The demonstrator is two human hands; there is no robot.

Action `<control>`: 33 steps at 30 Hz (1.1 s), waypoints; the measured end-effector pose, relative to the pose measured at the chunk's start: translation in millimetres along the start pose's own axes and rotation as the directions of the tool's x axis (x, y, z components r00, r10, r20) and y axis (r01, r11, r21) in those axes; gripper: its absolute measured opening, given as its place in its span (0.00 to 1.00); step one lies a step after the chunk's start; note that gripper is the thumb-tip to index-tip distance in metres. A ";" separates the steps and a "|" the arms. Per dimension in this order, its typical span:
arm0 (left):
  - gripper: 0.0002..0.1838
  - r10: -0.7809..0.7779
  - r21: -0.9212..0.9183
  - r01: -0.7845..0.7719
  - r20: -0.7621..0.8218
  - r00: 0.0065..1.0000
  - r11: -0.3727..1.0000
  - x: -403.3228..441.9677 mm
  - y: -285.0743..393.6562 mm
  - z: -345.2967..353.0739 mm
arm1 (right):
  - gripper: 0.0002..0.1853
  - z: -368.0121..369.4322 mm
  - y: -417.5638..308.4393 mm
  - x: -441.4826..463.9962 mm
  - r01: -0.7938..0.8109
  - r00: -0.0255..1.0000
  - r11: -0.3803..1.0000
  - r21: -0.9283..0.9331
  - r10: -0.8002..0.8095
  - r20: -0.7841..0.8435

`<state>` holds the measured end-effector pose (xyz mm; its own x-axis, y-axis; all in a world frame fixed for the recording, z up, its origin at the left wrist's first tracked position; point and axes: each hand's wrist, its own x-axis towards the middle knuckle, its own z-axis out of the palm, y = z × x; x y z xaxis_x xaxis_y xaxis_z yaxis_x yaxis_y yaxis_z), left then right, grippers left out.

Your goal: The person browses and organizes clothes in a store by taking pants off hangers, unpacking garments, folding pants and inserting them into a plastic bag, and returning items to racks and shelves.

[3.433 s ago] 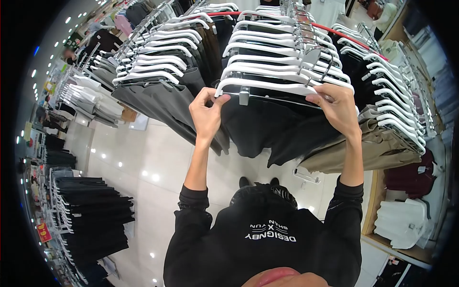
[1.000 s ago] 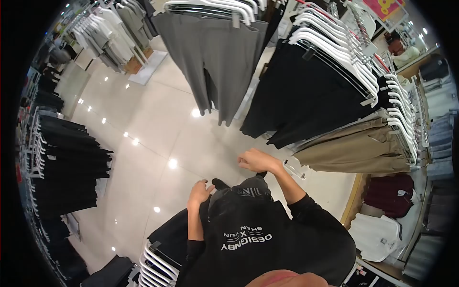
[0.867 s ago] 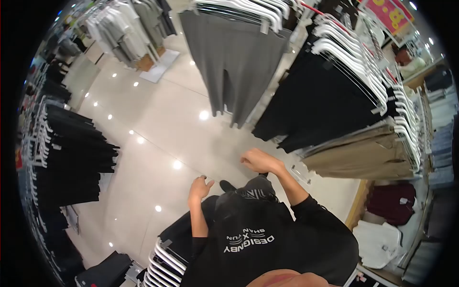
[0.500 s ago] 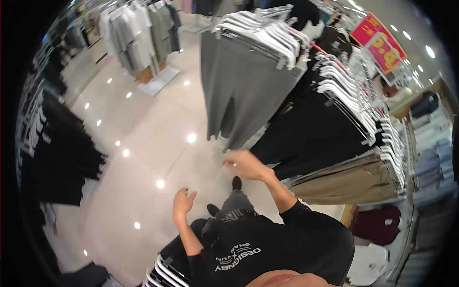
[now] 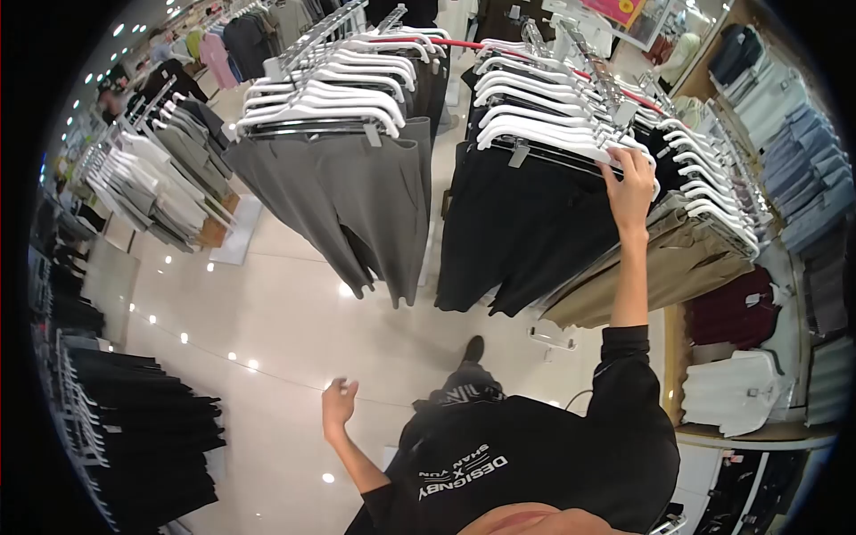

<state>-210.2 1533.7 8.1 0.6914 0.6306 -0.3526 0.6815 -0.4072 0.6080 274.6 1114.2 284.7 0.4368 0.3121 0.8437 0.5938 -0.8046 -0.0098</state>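
Note:
My right hand (image 5: 631, 189) is raised to the right end of the white hangers (image 5: 553, 129) that carry black trousers (image 5: 526, 227). Its thumb and fingers close around the front hanger's end. Low over the floor, left of my body, my left hand (image 5: 339, 406) hangs with its fingers apart and nothing in it. Grey trousers (image 5: 343, 196) hang from white hangers (image 5: 325, 102) on the rack to the left of the black ones. Brown trousers (image 5: 655, 263) hang to the right, partly behind my right forearm.
A red rail (image 5: 499, 46) runs above the hangers. Black garments (image 5: 147, 428) hang at the lower left, and pale shirts (image 5: 147, 183) at the upper left. Shelves on the right hold a maroon top (image 5: 733, 308), a white shirt (image 5: 733, 388) and folded jeans (image 5: 802, 178).
My right hand has risen from low over the floor to the black trousers' hangers and closed on one. My left hand stays low. The view has tilted up toward the racks.

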 end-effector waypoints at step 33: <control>0.18 0.950 0.115 -0.993 0.311 0.002 -0.036 142.6 636.6 39.1 | 0.14 -326.6 51.2 -106.3 -0.690 0.637 0.655 -0.308 0.751 0.170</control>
<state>331.6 1338.5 317.0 0.7235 -0.5916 0.3557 -0.6832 -0.6876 0.2460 37.8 874.9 369.9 0.8396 -0.3197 0.4391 -0.1204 -0.8979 -0.4235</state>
